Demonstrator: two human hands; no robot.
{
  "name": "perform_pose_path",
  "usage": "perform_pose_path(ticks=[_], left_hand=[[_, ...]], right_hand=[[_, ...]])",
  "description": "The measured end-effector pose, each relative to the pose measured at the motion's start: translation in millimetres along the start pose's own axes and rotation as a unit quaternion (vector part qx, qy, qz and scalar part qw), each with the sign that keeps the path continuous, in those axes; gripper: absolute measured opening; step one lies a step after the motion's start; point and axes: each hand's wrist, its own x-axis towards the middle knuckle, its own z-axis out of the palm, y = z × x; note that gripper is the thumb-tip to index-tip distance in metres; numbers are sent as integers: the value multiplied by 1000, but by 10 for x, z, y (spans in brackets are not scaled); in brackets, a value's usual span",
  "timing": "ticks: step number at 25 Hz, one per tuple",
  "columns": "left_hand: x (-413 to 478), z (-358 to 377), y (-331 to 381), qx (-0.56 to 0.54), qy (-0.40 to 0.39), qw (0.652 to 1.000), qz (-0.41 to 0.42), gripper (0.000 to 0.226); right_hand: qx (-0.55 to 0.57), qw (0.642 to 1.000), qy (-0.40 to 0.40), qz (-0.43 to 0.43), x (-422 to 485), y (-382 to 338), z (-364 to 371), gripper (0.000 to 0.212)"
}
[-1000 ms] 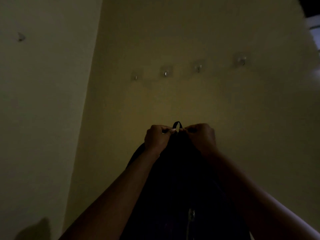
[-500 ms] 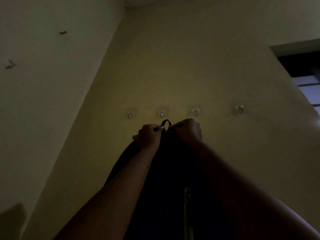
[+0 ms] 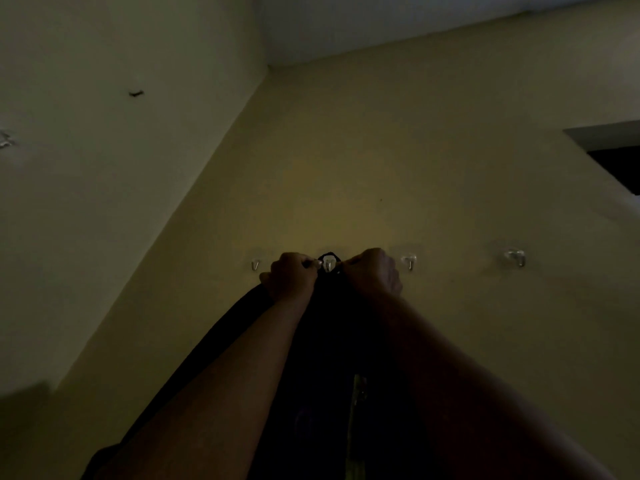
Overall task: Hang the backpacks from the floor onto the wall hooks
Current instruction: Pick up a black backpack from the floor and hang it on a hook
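The left hand [image 3: 292, 279] and right hand [image 3: 375, 271] are pinching a black backpack's [image 3: 325, 341] top loop [image 3: 329, 254]. It is framing one wall hook [image 3: 328, 265].

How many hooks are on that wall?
4, in one row: first hook left of the left hand; second hook between it and the right hand; third hook and fourth hook further right. None seem hidden.

Dim room; yellowish walls [image 3: 415, 150] meet at corner, pale ceiling [image 3: 381, 22] above, dark opening [image 3: 620, 168] far right
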Motion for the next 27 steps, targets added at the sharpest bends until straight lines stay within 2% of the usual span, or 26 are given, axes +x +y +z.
perform_pose_path(ticks=[3,6,9,14,18,23,27], left_hand=[[100,-3,-52,-70,-30,996,-42,25],[129,-47,-90,-63,-63,993,-77,29],[31,-65,-149,-46,-77,993,-82,31],[-227,-203,-150,-92,-65,991,-73,25],[-564,-422,-102,-136,-57,988,-38,33],[-955,-747,-1,-167,-83,980,-75,46],[-1390,-1184,34,-255,-146,944,-150,46]], right_hand=[[-37,999,1,-15,39,-25,14,40],[-57,998,1,-27,15,-22,4,51],[-71,997,-7,-41,-91,12,38,43],[-57,995,-23,-74,-321,90,-15,25],[-90,984,-36,-149,-528,198,-66,31],[-74,987,-69,-127,-1043,83,-347,41],[-54,995,-71,-34,-1559,-70,-589,45]])
